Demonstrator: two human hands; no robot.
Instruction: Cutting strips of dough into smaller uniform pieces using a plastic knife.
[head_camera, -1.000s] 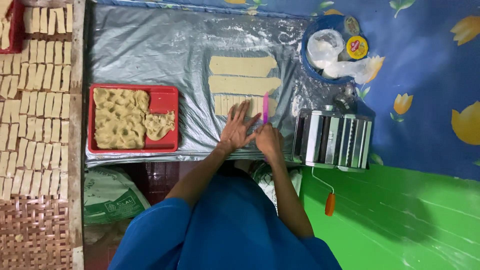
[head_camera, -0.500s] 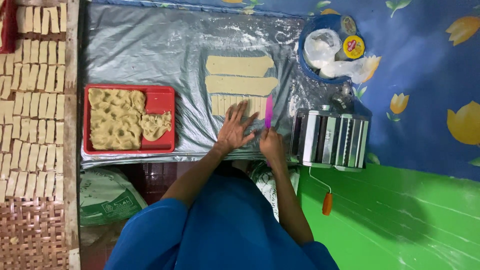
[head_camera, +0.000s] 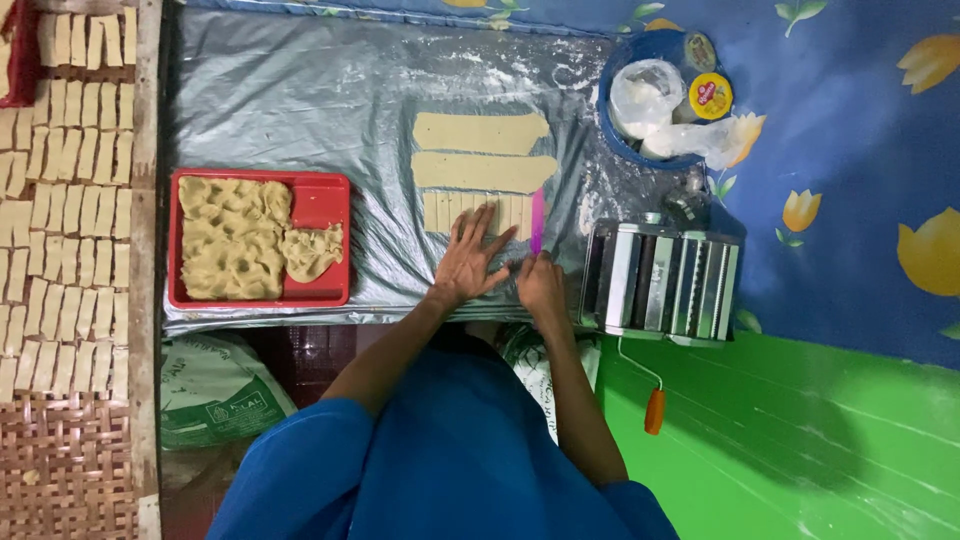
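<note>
Three flat strips of pale dough lie on a silvery plastic sheet (head_camera: 300, 100). The nearest strip (head_camera: 478, 211) is cut into several narrow pieces. My left hand (head_camera: 468, 262) rests flat with fingers spread on its near edge. My right hand (head_camera: 541, 285) grips a pink knife (head_camera: 537, 220) whose blade stands on the right end of that cut strip. The other two strips (head_camera: 483, 150) lie whole just beyond it.
A red tray (head_camera: 320, 205) with lumpy dough sits at the left. A metal pasta roller (head_camera: 660, 280) with an orange-handled crank stands at the right. A blue bowl (head_camera: 612, 130) holds plastic bags and a lidded tub. Rows of cut dough pieces (head_camera: 70, 200) cover the far left.
The knife and my right hand have stayed at the right end of the cut strip. My left hand stays spread on the dough. The camera view has shifted slightly.
</note>
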